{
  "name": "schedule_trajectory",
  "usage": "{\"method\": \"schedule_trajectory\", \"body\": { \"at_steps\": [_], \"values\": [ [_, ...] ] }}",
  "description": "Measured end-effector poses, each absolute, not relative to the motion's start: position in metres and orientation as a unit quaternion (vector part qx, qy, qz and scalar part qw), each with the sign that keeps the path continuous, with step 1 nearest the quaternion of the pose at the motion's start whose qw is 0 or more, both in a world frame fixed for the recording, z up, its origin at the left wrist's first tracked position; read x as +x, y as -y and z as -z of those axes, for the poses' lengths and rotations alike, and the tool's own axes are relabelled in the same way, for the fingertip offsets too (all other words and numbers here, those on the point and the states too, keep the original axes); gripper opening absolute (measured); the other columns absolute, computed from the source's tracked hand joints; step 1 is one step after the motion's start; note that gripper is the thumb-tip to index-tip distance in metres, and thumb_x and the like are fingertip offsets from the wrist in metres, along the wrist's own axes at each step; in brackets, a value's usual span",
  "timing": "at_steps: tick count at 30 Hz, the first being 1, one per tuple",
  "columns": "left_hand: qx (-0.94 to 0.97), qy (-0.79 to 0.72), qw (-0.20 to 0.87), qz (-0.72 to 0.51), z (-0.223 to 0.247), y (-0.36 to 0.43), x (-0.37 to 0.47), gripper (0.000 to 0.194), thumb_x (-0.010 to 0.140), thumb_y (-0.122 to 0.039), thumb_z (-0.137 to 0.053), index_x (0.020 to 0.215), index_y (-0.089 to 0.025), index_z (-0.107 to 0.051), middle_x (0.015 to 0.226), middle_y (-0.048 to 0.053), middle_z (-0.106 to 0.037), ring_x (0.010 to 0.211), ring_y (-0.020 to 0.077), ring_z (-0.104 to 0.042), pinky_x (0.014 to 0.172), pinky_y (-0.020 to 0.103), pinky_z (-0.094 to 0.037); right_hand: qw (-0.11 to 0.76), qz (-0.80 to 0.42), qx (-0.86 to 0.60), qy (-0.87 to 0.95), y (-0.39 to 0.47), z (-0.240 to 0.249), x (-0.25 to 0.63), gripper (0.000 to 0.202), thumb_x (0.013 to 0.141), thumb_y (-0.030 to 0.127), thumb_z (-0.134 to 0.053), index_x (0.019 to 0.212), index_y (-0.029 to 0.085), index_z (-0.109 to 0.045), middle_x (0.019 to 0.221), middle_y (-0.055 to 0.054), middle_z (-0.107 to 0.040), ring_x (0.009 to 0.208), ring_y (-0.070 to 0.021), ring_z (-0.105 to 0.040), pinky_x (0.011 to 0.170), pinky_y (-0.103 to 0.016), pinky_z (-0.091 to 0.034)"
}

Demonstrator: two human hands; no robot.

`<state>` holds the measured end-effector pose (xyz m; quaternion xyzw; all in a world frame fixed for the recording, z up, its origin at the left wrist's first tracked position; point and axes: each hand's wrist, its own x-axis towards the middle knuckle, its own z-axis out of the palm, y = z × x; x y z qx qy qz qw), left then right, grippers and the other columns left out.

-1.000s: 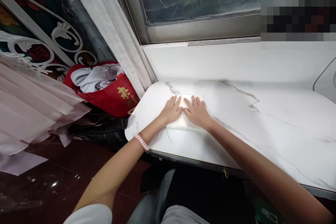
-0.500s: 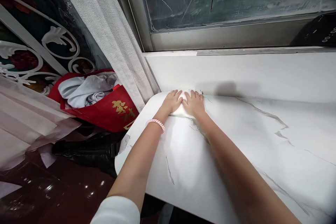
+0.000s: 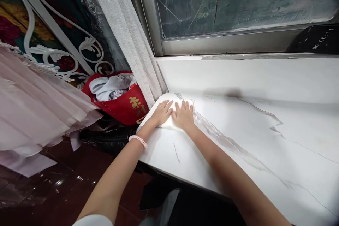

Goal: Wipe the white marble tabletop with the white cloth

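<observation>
A white cloth (image 3: 169, 123) lies flat on the white marble-patterned tabletop (image 3: 238, 120), near its far left corner. My left hand (image 3: 162, 112) rests palm down on the cloth's left part, fingers spread, with a pink coiled band on the wrist. Beside it, my right hand (image 3: 183, 114) presses flat on the cloth's right part, fingers apart. The two thumbs touch or nearly touch. Much of the cloth is hidden under both palms.
Left of the table stands a red bag (image 3: 120, 109) holding grey cloth. A light curtain (image 3: 129, 24) hangs beside the window frame (image 3: 225, 44). A black device (image 3: 317, 40) showing digits is at the right. Pink fabric (image 3: 39, 106) hangs at the left.
Both hands and the cloth under them have moved left and toward me on the tabletop. The camera view has shifted, so more of the bed frame and pink fabric shows.
</observation>
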<state>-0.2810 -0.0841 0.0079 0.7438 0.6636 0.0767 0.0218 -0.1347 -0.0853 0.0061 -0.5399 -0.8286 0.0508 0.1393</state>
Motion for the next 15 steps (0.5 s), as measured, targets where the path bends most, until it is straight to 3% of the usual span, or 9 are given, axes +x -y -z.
{"method": "schedule_trajectory", "body": {
  "at_steps": [9,15],
  "values": [
    [0.747,-0.663,0.005,-0.056,-0.009,0.213,-0.257,0.053,0.100,-0.032,-0.021,0.150,-0.013,-0.027,0.158,0.014,-0.027,0.147,0.0237,-0.019,0.119,0.047,-0.018,0.136,-0.062,-0.491,0.858,0.200,-0.011,-0.105,0.059,0.099,0.039,-0.026,0.152,0.013,-0.032,0.157,-0.021,-0.026,0.145,-0.0393,-0.018,0.113,-0.058,-0.016],
    [0.748,-0.660,0.006,-0.070,-0.007,0.249,-0.223,0.052,0.100,-0.032,-0.023,0.148,-0.014,-0.032,0.157,0.015,-0.028,0.147,0.0269,-0.020,0.117,0.051,-0.021,0.128,-0.049,-0.498,0.856,0.239,-0.010,-0.073,0.058,0.100,0.039,-0.028,0.151,0.013,-0.033,0.156,-0.023,-0.027,0.144,-0.0398,-0.019,0.114,-0.056,-0.017]
  ]
}}
